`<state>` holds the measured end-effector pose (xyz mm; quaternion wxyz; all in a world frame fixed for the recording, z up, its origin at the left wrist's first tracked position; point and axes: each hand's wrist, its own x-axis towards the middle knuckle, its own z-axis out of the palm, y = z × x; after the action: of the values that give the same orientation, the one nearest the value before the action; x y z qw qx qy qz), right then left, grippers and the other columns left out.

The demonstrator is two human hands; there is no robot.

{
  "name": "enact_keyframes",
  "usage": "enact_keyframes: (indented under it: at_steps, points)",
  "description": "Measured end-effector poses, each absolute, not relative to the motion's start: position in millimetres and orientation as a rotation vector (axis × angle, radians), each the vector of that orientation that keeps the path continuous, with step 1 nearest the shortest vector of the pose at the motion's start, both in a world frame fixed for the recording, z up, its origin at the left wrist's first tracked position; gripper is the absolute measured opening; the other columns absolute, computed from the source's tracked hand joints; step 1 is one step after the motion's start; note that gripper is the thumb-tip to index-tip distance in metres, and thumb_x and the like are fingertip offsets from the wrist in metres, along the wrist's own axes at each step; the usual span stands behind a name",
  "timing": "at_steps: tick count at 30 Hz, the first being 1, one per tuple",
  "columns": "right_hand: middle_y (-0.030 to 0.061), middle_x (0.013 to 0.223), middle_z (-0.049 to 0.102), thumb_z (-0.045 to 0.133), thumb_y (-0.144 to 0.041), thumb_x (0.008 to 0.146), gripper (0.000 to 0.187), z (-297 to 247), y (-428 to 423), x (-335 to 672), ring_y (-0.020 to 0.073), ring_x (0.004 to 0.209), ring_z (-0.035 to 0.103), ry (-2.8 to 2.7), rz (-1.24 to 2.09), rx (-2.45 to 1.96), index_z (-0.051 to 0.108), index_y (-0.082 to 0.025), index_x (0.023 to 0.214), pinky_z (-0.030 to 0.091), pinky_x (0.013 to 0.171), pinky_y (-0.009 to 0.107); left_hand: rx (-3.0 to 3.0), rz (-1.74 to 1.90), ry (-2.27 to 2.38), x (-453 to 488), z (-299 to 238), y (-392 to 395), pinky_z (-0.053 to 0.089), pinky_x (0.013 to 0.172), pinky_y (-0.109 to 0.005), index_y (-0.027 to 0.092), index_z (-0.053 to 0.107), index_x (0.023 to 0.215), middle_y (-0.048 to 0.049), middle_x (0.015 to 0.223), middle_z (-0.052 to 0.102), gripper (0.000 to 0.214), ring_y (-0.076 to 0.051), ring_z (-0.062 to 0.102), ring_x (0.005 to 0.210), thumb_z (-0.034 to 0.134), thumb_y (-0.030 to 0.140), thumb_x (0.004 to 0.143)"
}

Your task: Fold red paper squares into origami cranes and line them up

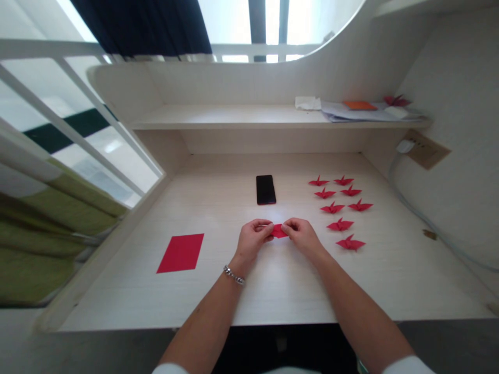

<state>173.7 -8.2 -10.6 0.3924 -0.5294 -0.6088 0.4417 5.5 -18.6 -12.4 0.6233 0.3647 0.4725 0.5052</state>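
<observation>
A small folded piece of red paper [279, 231] sits just above the pale desk [273, 280], pinched from both sides. My left hand [253, 238] grips its left end with curled fingers; a metal bracelet circles that wrist. My right hand [301, 234] pinches the right end the same way. Most of the paper is hidden between the fingers.
A flat red paper sheet [181, 252] lies at the front left. A black phone [265, 189] rests behind my hands. Several red paper cranes [340, 208] stand in two rows to the right. The upper shelf [234, 118] carries papers, an orange pad and another crane. A cable [421, 213] runs along the right wall.
</observation>
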Motion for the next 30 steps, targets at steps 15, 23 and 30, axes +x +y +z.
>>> enact_keyframes:
  at_steps: [15,23,30]
  points:
    - [-0.0009,0.061,0.06,0.061,-0.035,0.076,0.02,-5.8,-11.2,175.3,0.013,0.057,0.05,-1.588,1.178,-1.317,0.065,-0.016,0.071,0.037,0.055,0.025,0.909,1.121,0.993,3.3,-10.9,-18.9,0.056,0.066,-0.029,0.01,0.071,0.087,-0.0088,0.075,0.072,0.038,-0.016,0.067,0.065,0.079,0.039,0.065]
    - [-0.002,0.058,0.057,0.061,-0.037,0.075,0.022,-2.3,-10.5,181.2,0.012,0.055,0.047,-1.577,1.193,-1.295,0.065,-0.016,0.07,0.035,0.054,0.024,0.886,1.038,0.92,-4.5,-4.8,-18.9,0.057,0.065,-0.031,0.011,0.061,0.117,-0.0122,0.081,0.072,0.055,-0.018,0.069,0.065,0.069,0.047,0.076]
    - [-0.0014,0.057,0.058,0.062,-0.039,0.074,0.024,-1.5,-11.1,181.2,0.0121,0.054,0.048,-1.565,1.199,-1.307,0.065,-0.016,0.068,0.036,0.053,0.024,0.969,1.085,1.029,-1.6,-3.1,-17.8,0.056,0.066,-0.028,0.012,0.066,0.104,-0.0129,0.087,0.073,0.05,-0.018,0.069,0.074,0.073,0.048,0.071]
